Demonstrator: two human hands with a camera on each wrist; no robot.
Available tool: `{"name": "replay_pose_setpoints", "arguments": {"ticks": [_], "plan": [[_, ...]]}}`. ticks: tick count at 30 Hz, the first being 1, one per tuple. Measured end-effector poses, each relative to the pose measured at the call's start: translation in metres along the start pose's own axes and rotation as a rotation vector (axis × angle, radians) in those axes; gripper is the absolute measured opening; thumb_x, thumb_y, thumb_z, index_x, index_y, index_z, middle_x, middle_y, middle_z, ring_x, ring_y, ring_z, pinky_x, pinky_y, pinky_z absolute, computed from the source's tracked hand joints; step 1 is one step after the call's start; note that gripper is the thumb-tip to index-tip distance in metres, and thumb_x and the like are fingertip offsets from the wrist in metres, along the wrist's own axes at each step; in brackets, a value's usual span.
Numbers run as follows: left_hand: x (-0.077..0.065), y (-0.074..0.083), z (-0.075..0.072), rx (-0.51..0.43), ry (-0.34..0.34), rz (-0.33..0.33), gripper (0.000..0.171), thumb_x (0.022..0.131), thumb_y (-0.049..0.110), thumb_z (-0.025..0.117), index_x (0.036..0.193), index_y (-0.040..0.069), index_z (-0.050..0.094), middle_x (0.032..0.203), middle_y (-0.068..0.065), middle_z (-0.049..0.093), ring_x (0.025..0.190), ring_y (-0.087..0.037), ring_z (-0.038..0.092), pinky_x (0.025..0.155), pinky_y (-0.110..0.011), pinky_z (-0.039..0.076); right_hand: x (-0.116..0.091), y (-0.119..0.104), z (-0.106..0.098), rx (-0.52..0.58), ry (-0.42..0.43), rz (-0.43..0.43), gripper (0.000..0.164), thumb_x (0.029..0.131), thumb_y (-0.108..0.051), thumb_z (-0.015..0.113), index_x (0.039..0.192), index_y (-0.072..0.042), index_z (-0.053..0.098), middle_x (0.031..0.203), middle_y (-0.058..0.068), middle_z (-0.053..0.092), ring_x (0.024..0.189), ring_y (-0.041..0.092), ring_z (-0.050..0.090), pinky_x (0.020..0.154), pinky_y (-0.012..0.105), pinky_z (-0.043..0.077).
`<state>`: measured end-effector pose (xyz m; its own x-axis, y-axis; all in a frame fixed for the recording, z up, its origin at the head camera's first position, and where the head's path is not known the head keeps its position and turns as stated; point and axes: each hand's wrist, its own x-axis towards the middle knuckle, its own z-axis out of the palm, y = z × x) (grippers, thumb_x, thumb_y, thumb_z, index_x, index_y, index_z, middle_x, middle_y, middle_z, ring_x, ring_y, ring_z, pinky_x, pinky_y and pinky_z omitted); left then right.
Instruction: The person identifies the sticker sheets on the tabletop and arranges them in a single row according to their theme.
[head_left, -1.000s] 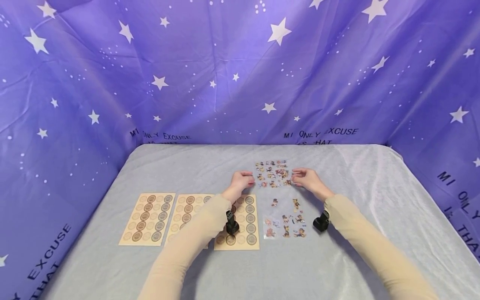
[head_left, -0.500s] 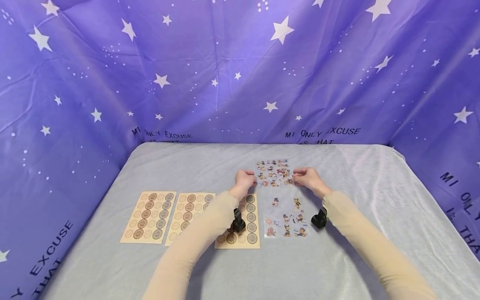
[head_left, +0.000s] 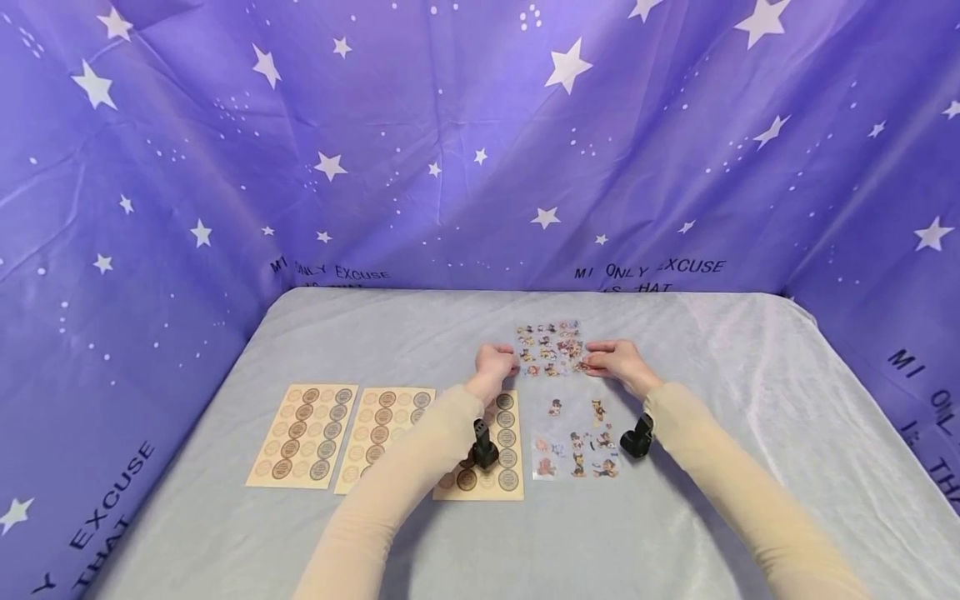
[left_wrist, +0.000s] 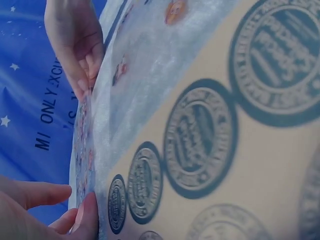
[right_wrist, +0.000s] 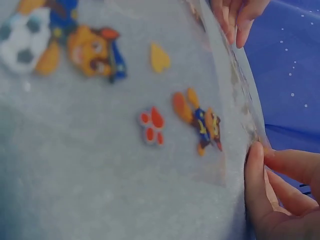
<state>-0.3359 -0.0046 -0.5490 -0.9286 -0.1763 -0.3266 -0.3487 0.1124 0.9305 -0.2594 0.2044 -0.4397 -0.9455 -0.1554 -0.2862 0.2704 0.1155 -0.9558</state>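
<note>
In the head view, a clear sticker sheet [head_left: 547,348] with small cartoon dogs lies toward the back of the table. My left hand [head_left: 495,367] is at its lower left edge, thumb and fingers pinching the border; in the left wrist view the left thumb [left_wrist: 87,215] lies along that edge. At the lower right corner my right hand [head_left: 617,364] pinches the sheet; in the right wrist view the right thumb [right_wrist: 255,165] and forefinger meet on its edge. Nearer me lie larger clear dog stickers [head_left: 577,467], with a red paw print [right_wrist: 152,127] among them.
Three tan sheets of round seal stickers lie in a row at left: a left sheet [head_left: 302,437], a middle sheet [head_left: 385,417] and a right sheet [head_left: 507,454] partly under my left forearm. A purple star-print curtain [head_left: 435,167] surrounds the grey cloth-covered table [head_left: 712,533].
Both hands have closed in slightly on the small-dog sticker sheet, the left moving right and the right moving left. The head view has shifted a little; the sheets stay put.
</note>
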Motion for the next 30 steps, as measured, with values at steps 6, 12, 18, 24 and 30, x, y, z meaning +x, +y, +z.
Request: {"name": "replay_pose_setpoints", "arguments": {"ticks": [6, 12, 18, 24, 30], "plan": [[-0.014, 0.009, -0.004, -0.127, -0.016, -0.001, 0.028, 0.069, -0.008, 0.062, 0.096, 0.000, 0.063, 0.080, -0.014, 0.064, 0.058, -0.019, 0.061, 0.047, -0.026, 0.052, -0.002, 0.000, -0.002, 0.111, -0.036, 0.035, 0.049, 0.083, 0.014, 0.043, 0.129, 0.019, 0.025, 0.099, 0.018, 0.053, 0.074, 0.009, 0.060, 0.081, 0.026, 0.050], [-0.069, 0.059, -0.019, -0.190, -0.012, -0.148, 0.030, 0.072, -0.010, 0.061, 0.101, -0.001, 0.061, 0.086, -0.020, 0.064, 0.048, -0.016, 0.058, 0.054, -0.029, 0.054, -0.005, -0.003, -0.004, 0.189, -0.050, 0.066, 0.051, 0.083, 0.014, 0.044, 0.130, 0.016, 0.024, 0.089, 0.008, 0.059, 0.076, 0.011, 0.062, 0.084, 0.027, 0.047], [-0.067, 0.057, -0.020, -0.268, -0.015, -0.152, 0.030, 0.071, -0.013, 0.059, 0.099, -0.004, 0.061, 0.082, -0.020, 0.064, 0.050, -0.016, 0.058, 0.055, -0.029, 0.055, -0.007, -0.004, -0.004, 0.241, -0.034, 0.121, 0.052, 0.083, 0.013, 0.046, 0.131, 0.013, 0.026, 0.082, 0.004, 0.063, 0.076, 0.012, 0.063, 0.084, 0.026, 0.047], [-0.013, 0.010, -0.010, -0.360, -0.077, -0.119, 0.027, 0.070, -0.010, 0.064, 0.096, -0.003, 0.062, 0.078, -0.018, 0.063, 0.057, -0.020, 0.061, 0.051, -0.030, 0.054, -0.011, -0.004, -0.003, 0.272, -0.043, 0.124, 0.053, 0.083, 0.013, 0.046, 0.132, 0.012, 0.025, 0.081, 0.003, 0.063, 0.077, 0.011, 0.063, 0.084, 0.027, 0.047], [-0.033, 0.025, -0.014, -0.361, -0.134, -0.123, 0.028, 0.072, -0.006, 0.066, 0.098, 0.003, 0.066, 0.084, -0.017, 0.064, 0.066, -0.020, 0.062, 0.060, -0.029, 0.055, -0.016, -0.005, -0.006, 0.264, -0.059, 0.110, 0.054, 0.084, 0.010, 0.047, 0.132, 0.012, 0.023, 0.084, 0.002, 0.064, 0.078, 0.010, 0.063, 0.085, 0.026, 0.046]]}}
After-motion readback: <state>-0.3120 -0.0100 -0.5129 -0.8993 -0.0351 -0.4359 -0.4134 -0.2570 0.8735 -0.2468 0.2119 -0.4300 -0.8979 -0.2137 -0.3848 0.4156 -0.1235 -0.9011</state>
